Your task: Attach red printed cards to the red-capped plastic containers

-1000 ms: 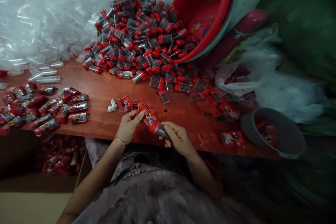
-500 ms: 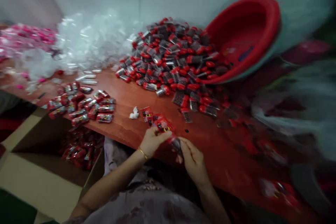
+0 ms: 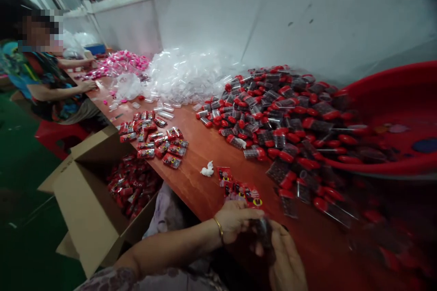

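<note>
At the table's near edge, my left hand [image 3: 235, 220], with a gold bangle at the wrist, is closed with its fingers on a small dark-filled container [image 3: 264, 232]. My right hand [image 3: 287, 259] grips the same container from the right; motion blur and the fingers hide part of it. Just beyond my left hand lie several red printed labels [image 3: 241, 189], partly overlapping. A crumpled white scrap [image 3: 206, 169] sits left of them. Farther off is a large heap of clear containers with dark contents and red caps [image 3: 269, 109].
Wrapped red packs [image 3: 155, 138] lie on the orange-brown table [image 3: 194, 191]; more fill an open cardboard box [image 3: 92, 200] below. A red basin [image 3: 385, 86] leans at right. Behind are clear plastic pieces [image 3: 191, 72] and pink pieces [image 3: 123, 63]. A co-worker [image 3: 51, 82] sits at far left.
The view has swung left, bringing the co-worker into sight. Both hands still hold the dark-filled container, and they now appear lower and farther right in the picture.
</note>
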The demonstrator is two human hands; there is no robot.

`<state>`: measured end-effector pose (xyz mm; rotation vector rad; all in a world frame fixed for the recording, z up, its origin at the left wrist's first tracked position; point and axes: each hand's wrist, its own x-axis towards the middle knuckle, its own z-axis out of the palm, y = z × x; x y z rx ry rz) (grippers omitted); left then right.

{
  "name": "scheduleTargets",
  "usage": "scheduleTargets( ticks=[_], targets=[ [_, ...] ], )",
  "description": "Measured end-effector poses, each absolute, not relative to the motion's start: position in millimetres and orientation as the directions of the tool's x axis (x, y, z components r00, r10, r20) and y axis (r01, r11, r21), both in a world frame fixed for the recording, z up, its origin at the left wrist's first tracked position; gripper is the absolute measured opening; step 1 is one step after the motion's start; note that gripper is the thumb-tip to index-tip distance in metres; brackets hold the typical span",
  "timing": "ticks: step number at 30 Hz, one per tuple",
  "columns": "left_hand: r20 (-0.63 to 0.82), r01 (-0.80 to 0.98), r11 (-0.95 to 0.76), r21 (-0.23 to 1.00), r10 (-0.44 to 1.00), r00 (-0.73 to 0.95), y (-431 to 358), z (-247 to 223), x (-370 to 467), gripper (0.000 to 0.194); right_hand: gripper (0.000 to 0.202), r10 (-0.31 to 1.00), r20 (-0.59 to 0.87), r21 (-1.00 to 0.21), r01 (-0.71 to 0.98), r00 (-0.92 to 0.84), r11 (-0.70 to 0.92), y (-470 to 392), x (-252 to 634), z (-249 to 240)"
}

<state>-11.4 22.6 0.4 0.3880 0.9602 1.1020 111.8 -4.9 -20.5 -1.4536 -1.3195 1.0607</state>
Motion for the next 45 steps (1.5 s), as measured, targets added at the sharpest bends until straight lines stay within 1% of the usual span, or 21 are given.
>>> scheduleTargets(
  ticks=[3,6,8,10,12,15,17,20,22,25,29,33,35,37,41,43,45],
  targets=[
    [-0.403,-0.565,0.376,0.734,0.911,0.083,22.7,5.0,-14.5,0.052,0.043,0.994,-0.096,-0.957,0.269,0.057,-0.108,-8.1,111.6,-15.8],
    [-0.349,-0.535,0.344,0.771,0.932,0.097,19.0,12.1,-17.8,0.052,0.043,0.993,-0.042,-0.947,0.312,0.114,-0.076,-11.5,104.4,-8.7],
    [-0.340,-0.519,0.340,0.784,0.935,0.098,19.3,15.4,-22.0,0.049,0.040,0.995,-0.005,-0.965,0.261,0.103,-0.032,-12.3,97.7,-6.8],
    [-0.349,-0.532,0.336,0.777,0.934,0.079,23.5,16.6,-26.3,0.045,0.035,0.997,0.011,-0.975,0.223,0.080,-0.007,-11.7,92.4,-8.4],
    [-0.372,-0.559,0.348,0.753,0.925,0.075,29.0,16.3,-28.9,0.042,0.031,0.997,0.026,-0.973,0.232,0.069,0.010,-11.2,89.3,-11.7],
    [-0.415,-0.535,0.392,0.748,0.906,0.083,32.3,14.3,-28.5,0.045,0.028,0.998,0.018,-0.973,0.230,0.062,0.003,-12.3,86.3,-15.4],
    [-0.409,-0.482,0.396,0.782,0.909,0.082,30.0,12.1,-26.2,0.044,0.028,0.998,-0.020,-0.986,0.163,0.056,-0.029,-12.9,83.8,-15.9],
    [-0.364,-0.444,0.351,0.824,0.929,0.058,23.6,7.3,-21.8,0.042,0.030,0.995,-0.088,-0.996,-0.003,0.037,-0.088,-11.4,80.3,-15.1],
    [-0.337,-0.476,0.304,0.825,0.941,0.017,20.0,3.5,-19.0,0.042,0.031,0.994,-0.112,-0.990,-0.088,0.018,-0.110,-9.0,79.6,-14.3],
    [-0.309,-0.534,0.253,0.807,0.951,-0.016,16.6,-3.1,-15.7,0.044,0.031,0.993,-0.116,-0.984,-0.133,-0.001,-0.115,-5.3,80.4,-12.9],
    [-0.323,-0.495,0.305,0.814,0.945,0.052,11.6,-11.6,-13.2,0.044,0.031,0.993,-0.119,-0.985,-0.128,0.027,-0.114,-3.0,78.2,-10.2],
    [-0.301,-0.474,0.269,0.838,0.954,0.009,10.0,-9.0,-16.1,0.038,0.030,0.991,-0.105,-0.994,-0.047,0.082,-0.101,-2.4,75.9,-6.7],
    [-0.314,-0.514,0.268,0.815,0.950,-0.003,12.4,-3.0,-18.6,0.036,0.028,0.995,-0.087,-0.996,-0.006,0.057,-0.087,-1.5,78.5,-5.8],
    [-0.333,-0.549,0.283,0.787,0.943,0.009,15.4,2.6,-20.2,0.037,0.027,0.996,-0.085,-0.996,-0.009,0.004,-0.085,0.7,82.5,-6.4],
    [-0.361,-0.551,0.364,0.751,0.925,0.119,16.3,5.5,-20.1,0.039,0.031,0.992,-0.120,-0.991,-0.054,-0.031,-0.122,8.7,84.0,-13.7],
    [-0.381,-0.561,0.402,0.723,0.910,0.161,14.5,3.2,-21.2,0.041,0.036,0.996,-0.085,-0.996,-0.006,-0.013,-0.085,14.0,79.3,-18.9],
    [-0.425,-0.560,0.450,0.696,0.886,0.184,13.5,0.6,-27.0,0.040,0.039,1.000,-0.009,-0.993,0.119,0.001,-0.009,20.8,74.9,-22.5]
  ],
)
